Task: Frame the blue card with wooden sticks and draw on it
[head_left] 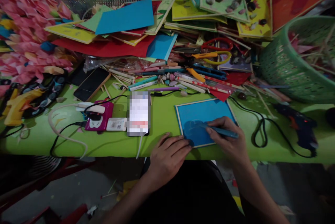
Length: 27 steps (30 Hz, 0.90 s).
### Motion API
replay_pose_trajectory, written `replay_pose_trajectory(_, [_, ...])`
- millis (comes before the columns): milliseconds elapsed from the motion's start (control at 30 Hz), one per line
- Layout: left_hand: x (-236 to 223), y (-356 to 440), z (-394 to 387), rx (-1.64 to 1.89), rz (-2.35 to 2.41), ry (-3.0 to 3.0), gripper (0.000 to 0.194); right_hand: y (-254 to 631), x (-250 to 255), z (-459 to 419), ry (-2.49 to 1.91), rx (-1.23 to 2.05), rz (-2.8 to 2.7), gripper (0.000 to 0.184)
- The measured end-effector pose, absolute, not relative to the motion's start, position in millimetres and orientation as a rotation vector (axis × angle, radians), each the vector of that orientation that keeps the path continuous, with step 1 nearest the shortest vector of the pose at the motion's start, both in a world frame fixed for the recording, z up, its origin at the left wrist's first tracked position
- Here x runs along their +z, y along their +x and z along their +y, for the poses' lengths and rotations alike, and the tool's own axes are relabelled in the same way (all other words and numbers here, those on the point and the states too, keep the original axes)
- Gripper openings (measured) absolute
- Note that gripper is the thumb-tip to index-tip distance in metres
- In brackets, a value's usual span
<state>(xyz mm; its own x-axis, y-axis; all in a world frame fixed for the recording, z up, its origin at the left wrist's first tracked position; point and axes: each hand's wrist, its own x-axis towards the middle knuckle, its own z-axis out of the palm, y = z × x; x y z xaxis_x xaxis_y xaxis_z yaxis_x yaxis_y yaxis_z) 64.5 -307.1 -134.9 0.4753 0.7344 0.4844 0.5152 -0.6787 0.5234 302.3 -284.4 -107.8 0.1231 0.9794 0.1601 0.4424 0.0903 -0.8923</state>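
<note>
A blue card (209, 112) with thin wooden strips along its edges lies on the green table. My right hand (229, 138) is closed around a blue pen (223, 132), its tip over the middle of the card. Faint curved marks show on the blue surface near the tip. Fingers stretched out, my left hand (170, 152) rests flat at the card's lower left corner and touches its edge. To the left of the card, a phone (138, 112) with a lit, blurred screen is plugged into a white cable.
A glue gun (300, 126) and its black cord lie at the right. Beside the lit phone is a pink power socket (102, 116). Behind the card spread pens, sticks, scissors (222, 57) and framed cards. A green basket (277, 60) stands at the right, pink paper flowers (31, 32) at the left.
</note>
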Motion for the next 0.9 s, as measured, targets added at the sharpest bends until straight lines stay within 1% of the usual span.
replay_pose_trajectory(200, [-134.9, 64.7, -306.4, 1.037, 1.061, 2.422, 0.022, 306.2, -111.0, -287.1, -1.477, 0.81, -1.458, 0.011])
replay_pose_trajectory(533, [-137.2, 64.4, -307.5, 1.006, 1.084, 2.431, 0.023, 301.6, -106.6, -283.6, -1.546, 0.719, -1.407, 0.014])
replay_pose_trajectory(667, [-138.4, 63.6, -307.8, 0.985, 1.086, 2.46, 0.025, 301.2, -107.2, -283.5, -1.563, 0.711, -1.432, 0.014])
replay_pose_trajectory(900, [-133.4, 63.9, -305.8, 1.002, 1.059, 2.44, 0.023, 301.9, -108.3, -284.0, -1.528, 0.741, -1.404, 0.014])
